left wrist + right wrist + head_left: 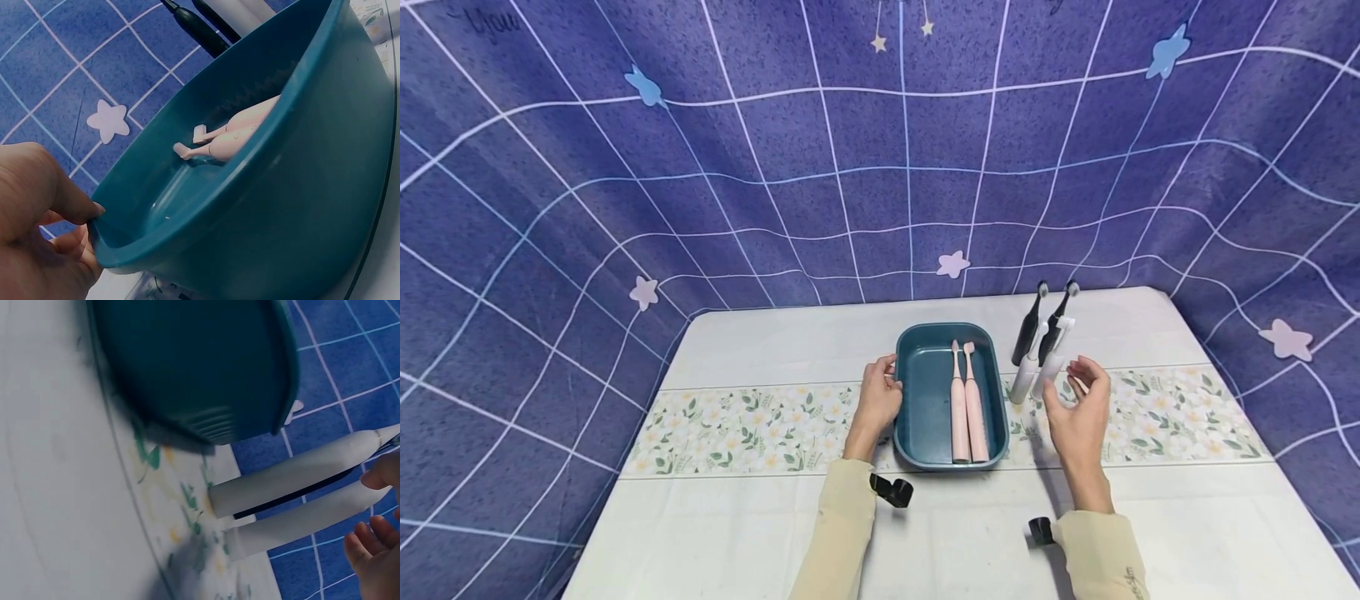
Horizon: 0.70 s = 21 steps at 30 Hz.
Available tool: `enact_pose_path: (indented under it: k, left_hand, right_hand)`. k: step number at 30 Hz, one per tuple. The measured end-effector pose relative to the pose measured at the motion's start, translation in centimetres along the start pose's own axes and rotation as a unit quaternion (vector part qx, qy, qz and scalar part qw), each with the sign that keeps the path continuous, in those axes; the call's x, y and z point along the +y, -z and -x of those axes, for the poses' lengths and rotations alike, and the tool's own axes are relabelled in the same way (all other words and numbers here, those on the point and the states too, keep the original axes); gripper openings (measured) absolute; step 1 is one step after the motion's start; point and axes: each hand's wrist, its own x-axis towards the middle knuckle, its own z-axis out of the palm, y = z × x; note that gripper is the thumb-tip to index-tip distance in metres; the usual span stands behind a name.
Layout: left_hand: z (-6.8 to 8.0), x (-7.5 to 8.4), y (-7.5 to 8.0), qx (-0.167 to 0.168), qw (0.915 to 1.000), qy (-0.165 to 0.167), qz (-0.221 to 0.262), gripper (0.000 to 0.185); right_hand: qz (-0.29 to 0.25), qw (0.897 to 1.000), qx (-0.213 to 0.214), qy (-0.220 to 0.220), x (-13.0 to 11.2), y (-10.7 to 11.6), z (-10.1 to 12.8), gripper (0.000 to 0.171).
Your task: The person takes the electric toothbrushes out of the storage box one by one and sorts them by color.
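Note:
A teal tray (925, 392) (281, 206) (187, 362) sits mid-table with two pink electric toothbrushes (966, 400) (237, 131) lying side by side in it. My left hand (880, 396) (44, 212) pinches the tray's left rim, thumb on top and fingers against the outer wall. Just right of the tray stand two white toothbrushes (1021, 379) (294, 472), with two black toothbrushes (1028, 329) (200, 28) upright behind them. Beside the white pair my right hand (1073, 398) (369, 550) hovers with loosely curved fingers, holding nothing.
The table (775, 533) has a white cover crossed by a floral strip (737, 425). A blue grid-patterned backdrop (850, 167) with stars hangs close behind and along both sides. Bare table lies to the left and in front of the tray.

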Motion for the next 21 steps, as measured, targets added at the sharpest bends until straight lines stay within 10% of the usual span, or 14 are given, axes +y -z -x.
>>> enact_pose_path:
  k: [21]
  left_hand:
    - [-0.2,-0.2,-0.1,-0.001,1.0000,0.001,-0.001,0.044]
  right_hand:
    - [-0.097,0.989,-0.058,0.098,-7.3,-1.1,3.6,0.051]
